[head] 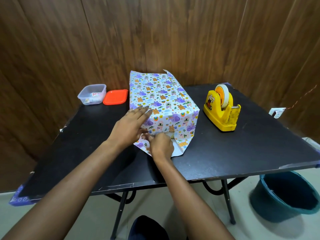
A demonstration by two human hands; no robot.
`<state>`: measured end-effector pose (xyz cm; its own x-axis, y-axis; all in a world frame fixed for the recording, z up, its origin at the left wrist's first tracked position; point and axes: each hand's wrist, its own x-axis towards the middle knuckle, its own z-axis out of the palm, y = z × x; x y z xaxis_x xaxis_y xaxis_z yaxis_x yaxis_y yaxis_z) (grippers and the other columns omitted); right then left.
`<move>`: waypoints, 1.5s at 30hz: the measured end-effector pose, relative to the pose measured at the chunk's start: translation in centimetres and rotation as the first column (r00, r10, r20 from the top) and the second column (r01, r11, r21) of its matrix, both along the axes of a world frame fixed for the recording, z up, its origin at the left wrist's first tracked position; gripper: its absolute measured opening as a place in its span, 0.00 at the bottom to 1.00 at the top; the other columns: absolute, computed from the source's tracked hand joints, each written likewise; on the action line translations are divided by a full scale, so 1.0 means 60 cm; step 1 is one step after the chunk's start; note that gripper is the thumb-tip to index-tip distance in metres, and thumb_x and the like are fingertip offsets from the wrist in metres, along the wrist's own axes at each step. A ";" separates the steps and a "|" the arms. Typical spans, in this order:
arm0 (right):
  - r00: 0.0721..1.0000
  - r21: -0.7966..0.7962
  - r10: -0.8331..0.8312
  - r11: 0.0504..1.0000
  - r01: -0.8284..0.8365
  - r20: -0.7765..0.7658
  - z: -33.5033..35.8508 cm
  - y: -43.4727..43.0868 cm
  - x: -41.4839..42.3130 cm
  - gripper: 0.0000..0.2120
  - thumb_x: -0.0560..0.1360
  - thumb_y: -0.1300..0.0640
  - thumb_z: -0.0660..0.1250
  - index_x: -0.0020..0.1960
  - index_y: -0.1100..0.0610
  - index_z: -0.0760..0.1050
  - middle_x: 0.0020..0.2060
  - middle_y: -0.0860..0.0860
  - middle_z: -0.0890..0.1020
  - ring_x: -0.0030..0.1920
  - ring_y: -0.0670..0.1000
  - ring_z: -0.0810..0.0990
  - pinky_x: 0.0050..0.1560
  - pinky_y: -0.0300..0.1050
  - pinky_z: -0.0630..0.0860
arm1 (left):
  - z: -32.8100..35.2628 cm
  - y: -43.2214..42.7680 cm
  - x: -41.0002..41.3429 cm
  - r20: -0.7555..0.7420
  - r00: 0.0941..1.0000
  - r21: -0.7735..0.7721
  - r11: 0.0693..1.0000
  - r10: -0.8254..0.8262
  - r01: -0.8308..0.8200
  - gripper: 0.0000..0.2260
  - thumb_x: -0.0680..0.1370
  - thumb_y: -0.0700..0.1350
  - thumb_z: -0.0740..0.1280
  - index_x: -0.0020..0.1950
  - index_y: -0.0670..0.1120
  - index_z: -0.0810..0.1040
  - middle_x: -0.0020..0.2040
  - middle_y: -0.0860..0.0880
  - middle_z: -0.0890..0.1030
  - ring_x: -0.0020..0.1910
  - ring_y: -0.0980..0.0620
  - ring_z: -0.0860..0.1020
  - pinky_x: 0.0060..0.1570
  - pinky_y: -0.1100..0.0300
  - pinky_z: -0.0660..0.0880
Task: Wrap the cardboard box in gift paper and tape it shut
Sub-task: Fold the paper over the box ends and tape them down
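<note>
A box covered in white gift paper (162,99) with purple and orange cartoon animals lies on the black table (86,144), its long side running away from me. At the near end the paper stands open, and a small patch of the box shows in the gap. My left hand (131,123) lies flat with straight fingers on the near left corner of the box top. My right hand (160,144) sits low at the near end, fingers curled on a paper flap that lies on the table. A yellow tape dispenser (222,110) stands to the right of the box.
A clear plastic tub (91,94) and its orange lid (115,97) sit at the far left of the table, by the wooden wall. A dark blue bucket (285,196) stands on the floor under the table's right corner. The table's front edge is close to me.
</note>
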<state>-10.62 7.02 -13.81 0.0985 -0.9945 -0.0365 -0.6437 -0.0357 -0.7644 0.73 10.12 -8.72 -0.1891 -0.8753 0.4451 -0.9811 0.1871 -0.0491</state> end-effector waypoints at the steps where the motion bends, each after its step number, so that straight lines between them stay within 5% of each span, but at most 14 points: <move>1: 1.000 -0.015 -0.001 1.000 0.000 -0.019 0.000 -0.003 -0.002 0.18 0.76 0.44 0.64 0.50 0.59 0.79 0.48 0.56 0.83 0.54 0.58 0.79 0.48 0.46 0.72 | 0.000 -0.001 0.000 -0.001 1.000 -0.005 1.000 -0.002 0.002 0.32 0.69 0.42 0.75 0.71 0.43 0.68 0.70 0.44 0.71 0.69 0.42 0.69 0.64 0.48 0.68; 8: 0.988 -0.012 -0.023 1.000 0.021 -0.153 0.008 -0.018 -0.023 0.16 0.74 0.46 0.68 0.52 0.57 0.80 0.51 0.54 0.82 0.54 0.57 0.80 0.45 0.43 0.71 | 0.008 0.001 0.005 0.005 1.000 0.042 0.999 -0.013 0.012 0.30 0.76 0.44 0.68 0.75 0.47 0.61 0.75 0.49 0.61 0.74 0.48 0.60 0.68 0.56 0.62; 12: 0.994 0.056 0.040 0.998 -0.035 -0.106 0.016 -0.028 -0.041 0.15 0.74 0.49 0.70 0.55 0.57 0.79 0.53 0.54 0.81 0.55 0.57 0.79 0.48 0.44 0.72 | 0.015 -0.009 0.019 0.015 1.000 0.186 0.982 -0.020 0.016 0.32 0.77 0.40 0.66 0.77 0.49 0.54 0.77 0.51 0.54 0.76 0.52 0.52 0.72 0.59 0.52; 17: 0.988 -0.015 0.123 0.992 -0.122 0.097 0.048 -0.026 -0.098 0.14 0.74 0.50 0.69 0.38 0.61 0.76 0.38 0.57 0.82 0.38 0.52 0.77 0.37 0.43 0.68 | -0.001 0.010 0.012 -0.366 0.930 0.152 0.984 -0.033 0.095 0.35 0.70 0.27 0.60 0.75 0.48 0.59 0.75 0.56 0.55 0.75 0.57 0.47 0.70 0.69 0.42; 20: 0.984 -0.143 -0.021 0.989 0.047 0.179 0.060 -0.037 -0.153 0.13 0.76 0.53 0.65 0.38 0.61 0.75 0.38 0.55 0.80 0.41 0.53 0.77 0.36 0.43 0.67 | -0.028 0.029 -0.006 -0.596 0.803 -0.003 1.000 0.014 -0.019 0.32 0.70 0.26 0.59 0.73 0.45 0.65 0.74 0.53 0.61 0.73 0.59 0.54 0.65 0.78 0.46; 24: 0.939 -0.084 -0.177 0.974 0.210 0.293 0.039 -0.071 -0.198 0.12 0.74 0.50 0.68 0.43 0.56 0.69 0.49 0.54 0.78 0.49 0.54 0.76 0.42 0.44 0.69 | -0.018 0.027 -0.025 -0.742 0.669 -0.060 0.990 0.040 -0.125 0.23 0.77 0.37 0.65 0.72 0.44 0.67 0.73 0.52 0.62 0.70 0.58 0.61 0.57 0.83 0.55; 25: 0.913 -0.028 -0.170 0.981 0.194 0.372 0.037 -0.078 -0.203 0.14 0.74 0.47 0.68 0.49 0.57 0.71 0.54 0.54 0.77 0.53 0.53 0.77 0.46 0.44 0.70 | -0.010 0.021 -0.028 -0.799 0.598 -0.030 0.988 0.066 -0.150 0.23 0.78 0.42 0.65 0.73 0.46 0.65 0.73 0.53 0.61 0.70 0.57 0.61 0.58 0.79 0.58; 27: 0.834 0.090 -0.082 0.995 0.040 0.545 0.042 -0.087 -0.207 0.19 0.75 0.43 0.65 0.56 0.57 0.73 0.56 0.53 0.78 0.55 0.51 0.77 0.48 0.39 0.72 | 0.010 0.006 -0.032 -0.957 0.254 0.112 0.987 0.138 -0.116 0.23 0.80 0.51 0.62 0.74 0.50 0.63 0.72 0.52 0.65 0.67 0.54 0.69 0.59 0.63 0.69; 29: 0.754 0.143 0.013 0.980 -0.141 0.657 0.052 -0.086 -0.211 0.18 0.78 0.41 0.58 0.53 0.54 0.77 0.53 0.52 0.81 0.49 0.46 0.80 0.44 0.35 0.72 | 0.023 0.000 -0.041 -0.981 -0.055 0.187 0.982 0.187 0.009 0.18 0.81 0.53 0.59 0.70 0.52 0.67 0.64 0.50 0.76 0.55 0.54 0.78 0.44 0.58 0.76; 32: 0.658 0.161 0.027 0.961 -0.224 0.752 0.069 -0.086 -0.222 0.23 0.80 0.41 0.53 0.60 0.54 0.76 0.50 0.48 0.83 0.48 0.44 0.80 0.42 0.34 0.71 | 0.025 0.001 -0.056 -0.975 -0.160 0.159 0.987 0.155 -0.008 0.11 0.81 0.49 0.58 0.63 0.54 0.71 0.53 0.53 0.80 0.46 0.56 0.79 0.36 0.59 0.73; 37: 0.457 -0.107 0.211 0.964 -0.244 0.864 0.187 -0.098 -0.258 0.20 0.79 0.51 0.59 0.65 0.64 0.74 0.60 0.62 0.78 0.62 0.60 0.77 0.62 0.55 0.74 | -0.004 0.000 -0.102 -0.845 -0.512 0.145 0.988 0.156 0.061 0.08 0.79 0.44 0.59 0.54 0.50 0.75 0.44 0.49 0.82 0.41 0.50 0.79 0.41 0.54 0.76; 41: 0.606 -0.306 0.399 0.917 -0.257 0.688 0.291 -0.085 -0.226 0.14 0.77 0.64 0.64 0.61 0.67 0.76 0.57 0.63 0.80 0.55 0.57 0.79 0.63 0.55 0.73 | -0.020 -0.017 -0.164 -0.840 -0.491 0.190 0.972 0.232 0.136 0.10 0.78 0.36 0.58 0.42 0.43 0.77 0.32 0.50 0.82 0.36 0.51 0.78 0.38 0.60 0.75; 45: 0.747 -0.315 0.499 0.864 -0.393 0.438 0.297 -0.046 -0.154 0.13 0.78 0.64 0.63 0.61 0.60 0.77 0.57 0.54 0.81 0.52 0.47 0.78 0.57 0.44 0.74 | 0.011 -0.010 -0.158 -0.722 -0.685 0.062 0.995 0.099 0.079 0.10 0.79 0.38 0.56 0.41 0.43 0.75 0.32 0.46 0.80 0.36 0.48 0.77 0.39 0.53 0.77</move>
